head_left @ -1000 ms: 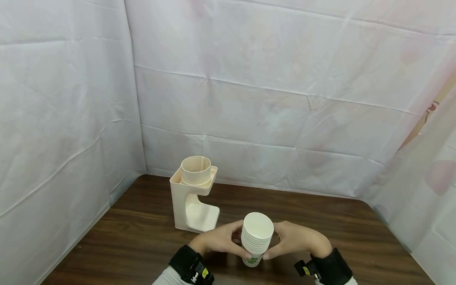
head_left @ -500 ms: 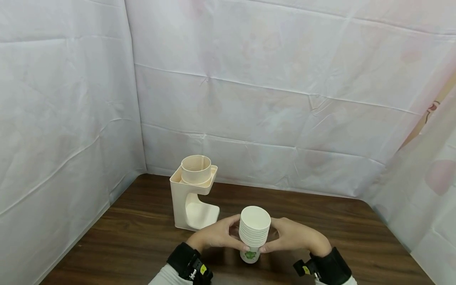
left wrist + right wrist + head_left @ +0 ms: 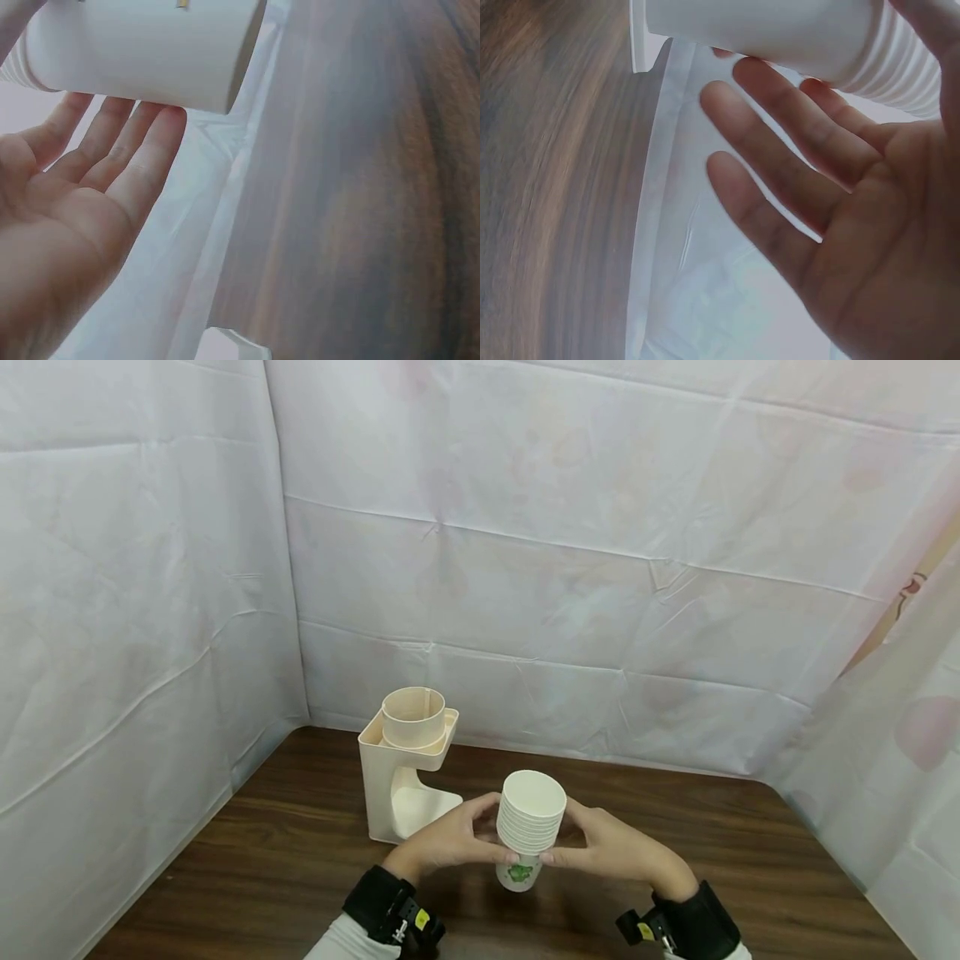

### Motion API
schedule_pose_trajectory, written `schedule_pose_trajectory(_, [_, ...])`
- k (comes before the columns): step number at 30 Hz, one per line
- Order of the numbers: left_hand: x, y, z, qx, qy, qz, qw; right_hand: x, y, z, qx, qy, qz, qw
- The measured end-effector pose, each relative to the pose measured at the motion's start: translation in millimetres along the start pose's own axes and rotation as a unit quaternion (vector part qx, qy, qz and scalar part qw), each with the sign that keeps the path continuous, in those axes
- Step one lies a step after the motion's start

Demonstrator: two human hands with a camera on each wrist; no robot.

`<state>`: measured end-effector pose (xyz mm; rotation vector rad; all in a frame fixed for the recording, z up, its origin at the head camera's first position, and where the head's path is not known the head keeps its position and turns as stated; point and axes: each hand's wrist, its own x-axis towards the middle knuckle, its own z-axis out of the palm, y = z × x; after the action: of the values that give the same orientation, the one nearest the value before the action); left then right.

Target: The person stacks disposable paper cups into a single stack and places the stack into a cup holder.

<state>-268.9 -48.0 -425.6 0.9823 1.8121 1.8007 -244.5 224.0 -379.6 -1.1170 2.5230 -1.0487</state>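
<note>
Item: stack of paper cups (image 3: 529,822), white, nested, open mouth up, a green print on the lowest cup; lifted clear of the worktop (image 3: 285,860), in front of and to the right of the holder.
Left hand (image 3: 450,843): grip closed round the stack's left side, thumb and fingers curled to its wall.
Right hand (image 3: 611,847): grip closed round the right side; in the right wrist view the lower fingers (image 3: 780,142) are spread and only the upper ones meet the cups.
Holder: cream cup dispenser (image 3: 405,768) with a round collar on top, standing near the left rear corner.
Surround: white sheeting (image 3: 525,568) on three sides.
Handling advice: probably best to keep the stack upright, press evenly from both sides, and support the lowest cup so the nest does not slip apart.
Risk: squeezing hard could dent the thin walls.
</note>
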Motion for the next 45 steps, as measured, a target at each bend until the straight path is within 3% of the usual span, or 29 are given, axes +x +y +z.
schedule_pose_trajectory(10, [-5.0, 24.8, -6.5, 0.057, 0.021, 0.020, 0.9979, 6, -6, 4, 0.040, 0.066, -0.047, 0.996])
schedule_pose_trajectory(16, [-10.3, 41.8, -7.4, 0.095, 0.040, 0.032, 0.9942, 9, -10, 12, 0.033, 0.114, -0.061, 0.991])
schedule_pose_trajectory(25, [-22.3, 70.3, -10.5, 0.135, 0.065, 0.039, 0.9880, 23, -23, 20, 0.025, 0.156, -0.138, 0.978])
schedule_pose_trajectory(34, [-35.1, 98.4, -6.5, 0.129, 0.109, 0.036, 0.9849, 39, -38, 18, 0.022, 0.186, -0.161, 0.969])
schedule_pose_trajectory(39, [-40.9, 109.9, -5.6, 0.150, 0.150, 0.017, 0.9771, 45, -48, 17, 0.029, 0.196, -0.169, 0.966])
schedule_pose_trajectory(45, [-43.3, 116.6, -10.2, 0.126, 0.166, 0.036, 0.9773, 57, -58, 14, 0.016, 0.204, -0.180, 0.962])
